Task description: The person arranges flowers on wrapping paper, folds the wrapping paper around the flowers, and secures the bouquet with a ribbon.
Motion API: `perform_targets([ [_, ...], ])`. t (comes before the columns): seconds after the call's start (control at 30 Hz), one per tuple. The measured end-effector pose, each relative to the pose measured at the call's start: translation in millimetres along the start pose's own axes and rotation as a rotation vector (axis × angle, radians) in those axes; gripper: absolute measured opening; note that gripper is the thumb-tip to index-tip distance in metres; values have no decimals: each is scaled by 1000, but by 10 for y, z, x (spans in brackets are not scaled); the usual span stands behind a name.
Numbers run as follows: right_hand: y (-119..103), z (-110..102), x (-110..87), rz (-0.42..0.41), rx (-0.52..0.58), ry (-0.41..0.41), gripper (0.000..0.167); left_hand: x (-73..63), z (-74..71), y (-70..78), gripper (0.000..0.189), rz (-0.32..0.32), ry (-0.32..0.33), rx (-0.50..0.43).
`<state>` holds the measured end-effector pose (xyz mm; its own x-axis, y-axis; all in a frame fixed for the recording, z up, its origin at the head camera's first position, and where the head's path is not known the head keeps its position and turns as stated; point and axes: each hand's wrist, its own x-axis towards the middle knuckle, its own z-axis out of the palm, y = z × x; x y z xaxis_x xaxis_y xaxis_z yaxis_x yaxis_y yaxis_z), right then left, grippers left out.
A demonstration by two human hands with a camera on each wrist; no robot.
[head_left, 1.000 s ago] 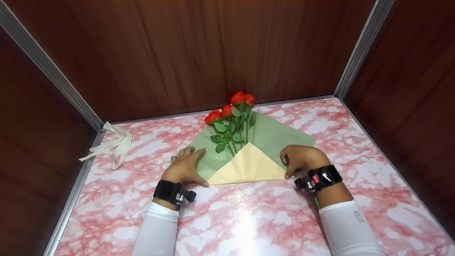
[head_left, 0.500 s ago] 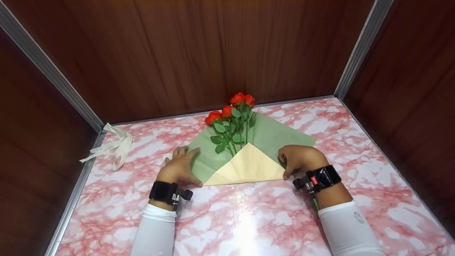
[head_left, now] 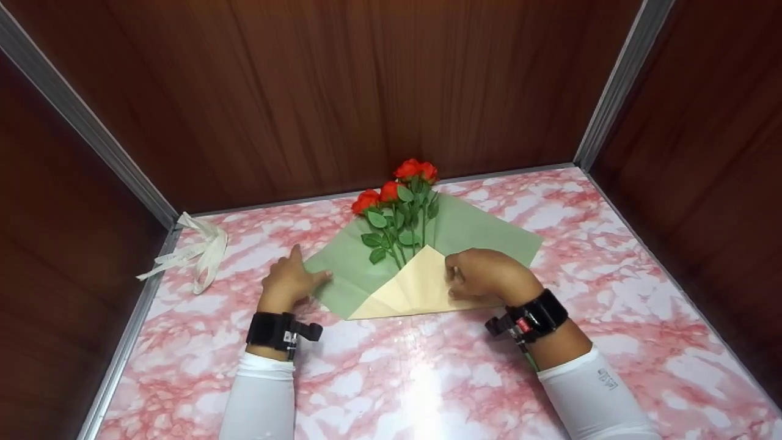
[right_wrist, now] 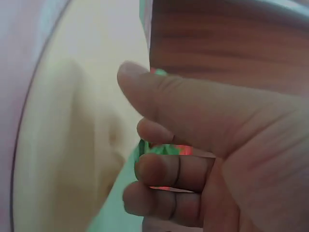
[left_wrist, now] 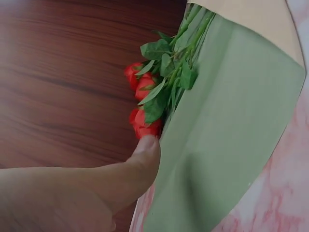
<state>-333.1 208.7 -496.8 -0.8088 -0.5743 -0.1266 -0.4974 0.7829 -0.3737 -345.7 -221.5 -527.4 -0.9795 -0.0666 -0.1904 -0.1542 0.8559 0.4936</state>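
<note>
Several red roses [head_left: 390, 192] with green leaves [head_left: 377, 219] lie on a sheet of green wrapping paper [head_left: 489, 229]. The paper's near part is folded up over the stems as a cream triangular flap [head_left: 421, 284]. My left hand [head_left: 288, 282] is at the paper's left corner, thumb and fingers spread; in the left wrist view its thumb [left_wrist: 140, 164] shows in front of the green side. Over the right part of the flap hovers my right hand [head_left: 486, 275]. Its fingers [right_wrist: 159, 169] bend loosely, apart from the thumb, and nothing sits between them.
A loose cream ribbon [head_left: 208, 250] lies at the far left of the pink marbled table [head_left: 379, 379]. Dark wood panels [head_left: 342, 91] with metal edging [head_left: 623, 85] close off the back and both sides.
My left hand has moved left off the fold's left end to the paper's corner. My right hand has left the fold's right end and shifted left over the flap.
</note>
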Motion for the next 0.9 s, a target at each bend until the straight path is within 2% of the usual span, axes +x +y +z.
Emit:
perform_targets([
  [0.1,-93,40,9,-14,-28,-11,32,5,-19,-60,106,-3,4,-110],
  [0.17,-118,67,16,-16,-37,-29,41,6,-25,-98,86,-18,-15,-216],
  [0.27,-110,102,34,-6,-49,-61,54,7,-42,-145,53,-51,-67,-378],
  [0.4,-75,131,55,4,-20,-96,61,26,-90,-183,35,-51,-152,-584],
  [0.47,-62,140,59,5,-5,-101,63,43,-110,-184,35,-25,-192,-662],
  [0.57,-60,146,57,-1,-3,-88,64,70,-129,-154,53,17,-218,-761],
  [0.73,-118,166,69,-70,-2,-32,57,104,-151,-60,76,84,-160,-833],
  [0.9,-236,192,95,-170,23,-57,47,102,-161,9,76,83,-142,-881],
])
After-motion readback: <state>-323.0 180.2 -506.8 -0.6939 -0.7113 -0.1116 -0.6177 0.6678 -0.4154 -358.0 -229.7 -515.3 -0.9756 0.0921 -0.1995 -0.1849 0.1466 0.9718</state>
